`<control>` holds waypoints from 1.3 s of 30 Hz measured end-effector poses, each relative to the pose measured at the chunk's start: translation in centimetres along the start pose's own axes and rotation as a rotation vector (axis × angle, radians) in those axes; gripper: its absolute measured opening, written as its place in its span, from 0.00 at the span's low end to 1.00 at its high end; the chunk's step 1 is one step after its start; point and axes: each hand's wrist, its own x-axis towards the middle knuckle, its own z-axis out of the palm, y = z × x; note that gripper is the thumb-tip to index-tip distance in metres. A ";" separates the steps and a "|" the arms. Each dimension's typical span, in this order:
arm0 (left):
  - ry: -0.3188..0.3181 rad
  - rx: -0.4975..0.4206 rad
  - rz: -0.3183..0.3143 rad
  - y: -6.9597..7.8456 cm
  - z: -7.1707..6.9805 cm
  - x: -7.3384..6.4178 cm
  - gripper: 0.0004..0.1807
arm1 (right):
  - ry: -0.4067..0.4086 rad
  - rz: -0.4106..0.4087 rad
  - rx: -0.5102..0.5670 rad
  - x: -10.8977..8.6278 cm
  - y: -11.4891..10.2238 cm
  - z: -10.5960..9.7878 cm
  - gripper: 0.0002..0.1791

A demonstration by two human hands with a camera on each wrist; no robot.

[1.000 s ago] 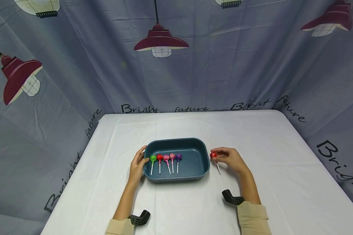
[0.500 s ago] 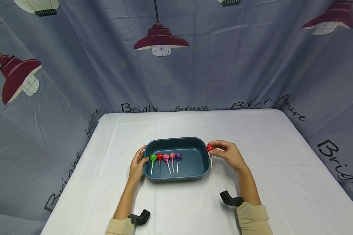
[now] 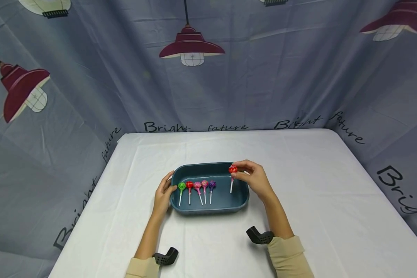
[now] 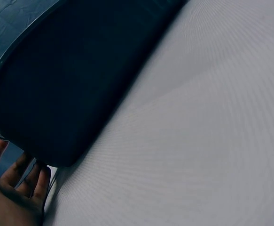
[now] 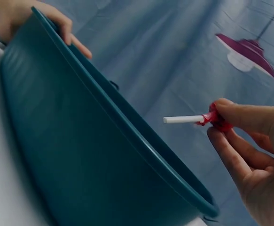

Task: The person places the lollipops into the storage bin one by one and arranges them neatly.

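Note:
Between the thumb and fingertips of my right hand (image 3: 254, 178) is a red-wrapped lollipop (image 3: 233, 169), pinched by its head. Its white stick (image 5: 181, 119) points down in the head view, over the right part of a dark teal tray (image 3: 208, 211). My left hand (image 3: 163, 197) grips the tray's left end, thumb over the rim and fingers along the outer wall. Inside, on the left and middle, lies a row of lollipops: green (image 3: 182, 187), red (image 3: 189, 185), pink (image 3: 197, 186), another pink (image 3: 204, 184) and purple (image 3: 212, 185), sticks towards me.
A white cloth (image 3: 208, 243) covers the table under the tray. Behind and at the sides hangs a grey-blue curtain (image 3: 264, 77) printed with lamps and lettering. Each wrist carries a black camera mount, the right one (image 3: 260, 235) near the tray's front right.
My right hand has carried the red lollipop from beside the tray, up and left across its right rim, to above the inside. The left hand has stayed on the tray.

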 end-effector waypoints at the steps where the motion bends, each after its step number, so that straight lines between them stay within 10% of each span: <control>1: -0.006 -0.004 0.000 0.4 0.0 -0.1 0.27 | -0.001 -0.002 0.001 0.2 0.3 0.2 0.17; 39: -0.013 0.022 0.008 1.9 0.2 -0.8 0.28 | 0.055 0.262 -0.459 1.6 3.5 6.5 0.12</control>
